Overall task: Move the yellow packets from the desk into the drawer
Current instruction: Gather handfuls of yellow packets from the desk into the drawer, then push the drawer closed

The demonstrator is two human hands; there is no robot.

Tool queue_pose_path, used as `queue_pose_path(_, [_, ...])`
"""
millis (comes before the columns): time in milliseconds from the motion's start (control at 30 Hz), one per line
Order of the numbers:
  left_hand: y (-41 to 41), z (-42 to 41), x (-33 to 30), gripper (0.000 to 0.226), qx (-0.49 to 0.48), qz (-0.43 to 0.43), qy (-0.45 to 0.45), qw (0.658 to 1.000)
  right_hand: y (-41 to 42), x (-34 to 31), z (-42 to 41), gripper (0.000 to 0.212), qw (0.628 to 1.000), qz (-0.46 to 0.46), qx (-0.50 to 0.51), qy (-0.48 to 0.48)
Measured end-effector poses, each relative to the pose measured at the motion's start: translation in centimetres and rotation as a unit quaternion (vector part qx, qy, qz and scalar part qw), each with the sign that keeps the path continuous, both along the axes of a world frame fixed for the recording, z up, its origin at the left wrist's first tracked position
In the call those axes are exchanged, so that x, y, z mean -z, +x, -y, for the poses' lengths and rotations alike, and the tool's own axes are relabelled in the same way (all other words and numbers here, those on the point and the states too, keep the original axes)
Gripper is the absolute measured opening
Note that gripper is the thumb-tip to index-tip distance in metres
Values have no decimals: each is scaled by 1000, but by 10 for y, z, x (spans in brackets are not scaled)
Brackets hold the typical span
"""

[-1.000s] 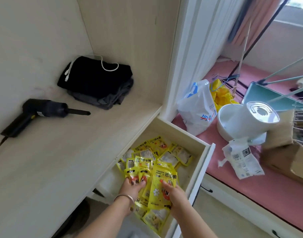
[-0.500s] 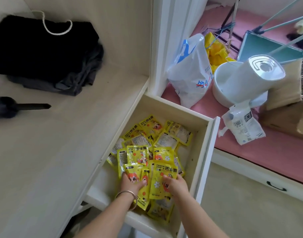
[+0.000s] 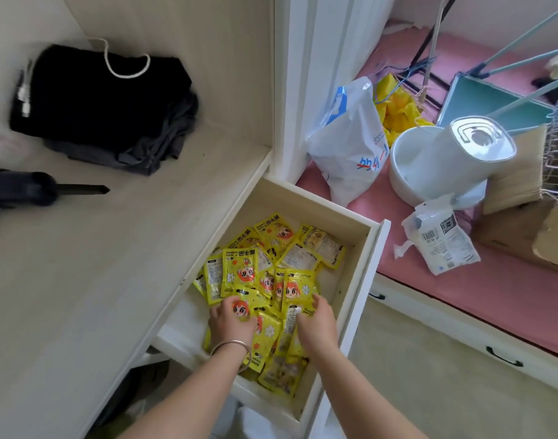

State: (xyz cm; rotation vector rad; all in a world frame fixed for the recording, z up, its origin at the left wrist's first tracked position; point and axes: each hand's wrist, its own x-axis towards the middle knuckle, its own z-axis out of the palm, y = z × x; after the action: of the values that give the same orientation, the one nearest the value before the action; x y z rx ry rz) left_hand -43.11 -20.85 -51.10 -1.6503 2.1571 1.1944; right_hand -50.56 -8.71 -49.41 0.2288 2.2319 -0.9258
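Observation:
The open drawer under the desk holds several yellow packets with an orange cartoon face, lying in a loose heap. Both my hands are inside the drawer at its near end. My left hand, with a bracelet on the wrist, holds packets from the left, its fingers and thumb curled round them. My right hand grips the same bunch from the right, thumb on top. No yellow packet shows on the desk.
On the desk lie folded black clothes and a black handheld device. Right of the drawer, a pink surface carries a white plastic bag, a white appliance and cardboard.
The view tilted down and closer. Both hands lowered the bunch of packets deeper into the drawer, onto the heap.

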Motion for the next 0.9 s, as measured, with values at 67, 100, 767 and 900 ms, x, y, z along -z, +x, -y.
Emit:
queue_pose_path(67, [-7, -9, -9, 50, -6, -41, 13, 999, -11, -13, -8, 47, 999, -10, -29, -42])
queue_pose_path(100, [-11, -15, -13, 47, -4, -65, 15, 998, -18, -17, -14, 43, 997, -16, -50, -53])
queue_pose_path(767, [-17, -182, -10, 39, 274, 47, -249, 928, -94, 3, -114, 39, 631, -386, -673, -5])
queue_pose_path(900, [-19, -182, -11, 32, 273, 27, -261, 926, -102, 12, -106, 31, 573, -411, -708, -34])
